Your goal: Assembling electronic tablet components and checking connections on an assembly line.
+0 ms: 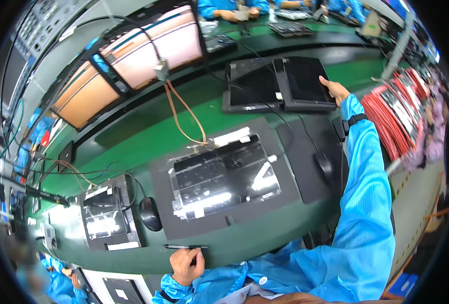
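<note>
My left hand [185,266] is closed at the table's near edge, with a black pen [185,247] lying across its curled fingers. Out at the far right, my right hand [337,91] grips the right edge of a flat black screen panel [305,78], its thumb on top and the other fingers hidden. A second black panel [252,83] rests just left of that one. Between my hands, a large film-covered glass panel [227,175] lies on a dark grey mat [173,230], with white tape and glare on it.
Two black mice, one [150,214] left of the mat and another [324,166] right, sit with trailing cables. A smaller panel [104,215] lies at left. Monitors [156,45] stand behind; red sleeves [394,116] are stacked at right. Other people in blue [234,7] work across the table.
</note>
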Tool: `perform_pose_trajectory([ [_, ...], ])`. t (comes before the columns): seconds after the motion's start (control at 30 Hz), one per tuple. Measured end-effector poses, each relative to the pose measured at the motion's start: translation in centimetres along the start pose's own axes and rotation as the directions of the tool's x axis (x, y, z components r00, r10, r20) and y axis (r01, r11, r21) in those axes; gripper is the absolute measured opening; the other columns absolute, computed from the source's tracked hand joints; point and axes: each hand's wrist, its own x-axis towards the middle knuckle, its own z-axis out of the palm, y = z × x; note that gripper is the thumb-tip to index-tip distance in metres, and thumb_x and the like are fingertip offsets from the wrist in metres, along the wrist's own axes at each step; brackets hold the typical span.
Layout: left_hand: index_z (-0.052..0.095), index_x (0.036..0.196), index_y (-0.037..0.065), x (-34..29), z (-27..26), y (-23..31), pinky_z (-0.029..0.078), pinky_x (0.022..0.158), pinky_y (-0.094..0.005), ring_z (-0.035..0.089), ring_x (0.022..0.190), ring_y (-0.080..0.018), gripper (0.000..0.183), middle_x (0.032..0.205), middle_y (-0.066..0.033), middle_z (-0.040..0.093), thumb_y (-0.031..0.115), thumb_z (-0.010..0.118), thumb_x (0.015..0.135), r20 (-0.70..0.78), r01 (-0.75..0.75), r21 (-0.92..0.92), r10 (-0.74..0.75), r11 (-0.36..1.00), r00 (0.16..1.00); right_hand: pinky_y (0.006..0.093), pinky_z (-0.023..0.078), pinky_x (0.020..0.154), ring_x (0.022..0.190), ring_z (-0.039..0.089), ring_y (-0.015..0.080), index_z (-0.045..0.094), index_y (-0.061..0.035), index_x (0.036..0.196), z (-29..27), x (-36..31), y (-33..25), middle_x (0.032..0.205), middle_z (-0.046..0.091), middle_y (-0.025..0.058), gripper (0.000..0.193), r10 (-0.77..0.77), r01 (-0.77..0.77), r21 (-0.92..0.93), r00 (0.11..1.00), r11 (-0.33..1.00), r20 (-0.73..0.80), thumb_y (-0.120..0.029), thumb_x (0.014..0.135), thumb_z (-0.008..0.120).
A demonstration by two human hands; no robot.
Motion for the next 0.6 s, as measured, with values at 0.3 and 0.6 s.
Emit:
perform_pose_trajectory([
  [0.3, 0.067, 0.088, 0.003, -0.2, 0.4, -0.1, 0.045, 0.051, -0.0345, 0.059, 0.056, -0.0248, 0.015, 0.070, -0.0075, 0.063, -0.005, 0.071, 0.076, 0.003, -0.133, -0.073, 0.134, 0.988, 0.991, 0.0432, 0.061, 0.069, 0.073, 0.070, 0.0231, 0.066, -0.0016, 0.104, -7.0, -14.6, 10.9, 0.084, 0.071, 0.0089, 0.039, 0.034, 0.167, 0.531, 0.937, 0.831, -0.348, -0.040, 0.103, 0.062],
  [0.6, 0.070, 0.089, 0.003, -0.2, -0.1, -0.6, 0.046, 0.051, -0.0314, 0.061, 0.056, -0.0210, 0.010, 0.070, -0.0084, 0.063, -0.002, 0.074, 0.081, -0.016, -0.027, -0.219, 0.024, 0.975, 1.000, 0.0426, 0.056, 0.083, 0.093, 0.069, 0.0242, 0.062, 0.0087, 0.122, -5.9, -25.6, 18.3, 0.109, 0.070, 0.0134, 0.054, 0.060, 0.424, 0.547, 0.749, 0.722, -0.660, -0.040, 0.101, 0.066],
])
